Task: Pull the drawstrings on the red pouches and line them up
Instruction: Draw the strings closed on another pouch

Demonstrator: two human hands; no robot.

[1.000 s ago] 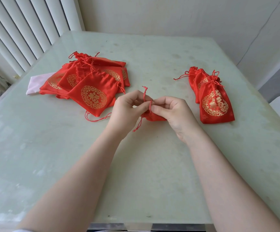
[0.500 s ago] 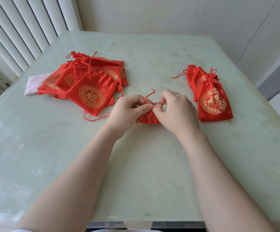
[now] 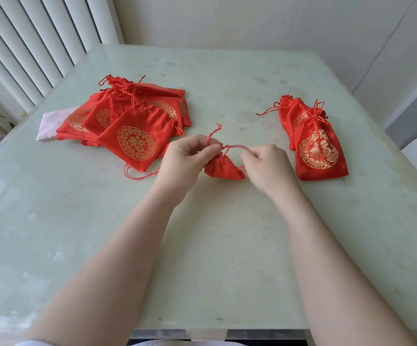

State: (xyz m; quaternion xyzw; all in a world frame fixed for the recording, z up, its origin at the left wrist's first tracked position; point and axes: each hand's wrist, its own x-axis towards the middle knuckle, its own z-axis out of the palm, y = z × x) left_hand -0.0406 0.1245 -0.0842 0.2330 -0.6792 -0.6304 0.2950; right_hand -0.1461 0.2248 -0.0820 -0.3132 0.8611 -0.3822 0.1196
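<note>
Although the left hand (image 3: pixel 186 161) covers part of the pouch (image 3: pixel 223 168) near the table's (image 3: pixel 227 245) centre, its gathered mouth shows, with thumb and fingertips of each hand pinching a drawstring (image 3: pixel 236 147). Since half a second ago the right hand (image 3: pixel 268 166) has pulled away toward 3 o'clock, stretching the cord. Gold characters on the cinched pouches (image 3: pixel 318 146) at 2 o'clock and the loose pile (image 3: pixel 130 123) at 10 o'clock are unreadable.

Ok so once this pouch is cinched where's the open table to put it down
Bare table lies between the forearms, from the held pouch to the near edge. Also bare: the strip between the loose pile and the cinched pouches. Crowded: the left, around the pile and its trailing cords.
</note>
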